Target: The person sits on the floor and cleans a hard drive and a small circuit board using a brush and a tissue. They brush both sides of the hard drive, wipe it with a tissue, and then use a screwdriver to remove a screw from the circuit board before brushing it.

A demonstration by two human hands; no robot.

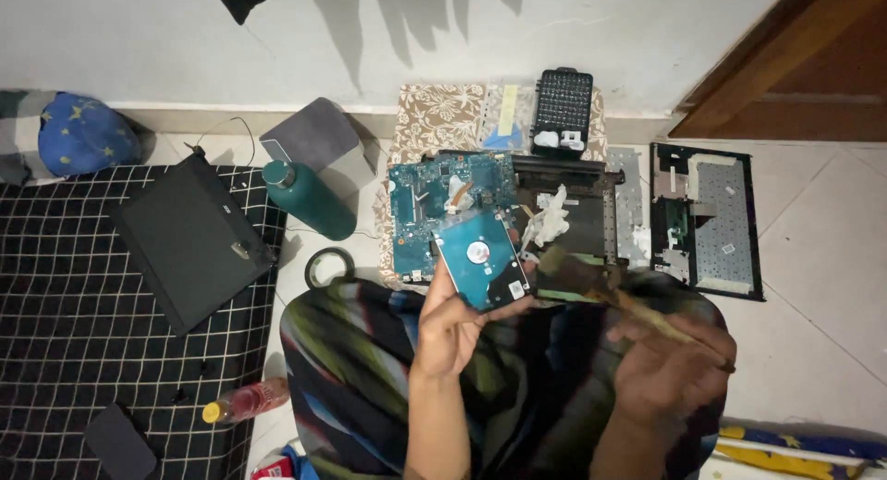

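My left hand [450, 325] holds up a small hard drive [482, 260] with its blue circuit side and round silver hub facing me. My right hand [672, 360] is blurred by motion and grips a brush [591, 281] whose bristle end lies close to the drive's right edge. Both hands hover over my lap, which is covered in striped dark cloth [360, 378]. Just beyond the drive lies a blue laptop motherboard [434, 203] beside an open dark laptop base [577, 212] with a crumpled white tissue [550, 219] on it.
On the floor sit a teal bottle [309, 198], a tape roll [328, 266], a black bit set [562, 110], a keyboard frame [707, 221] and a grey pad [312, 133]. A closed black laptop [189, 240] lies on a checked mat [74, 351], near a red-liquid bottle [248, 401].
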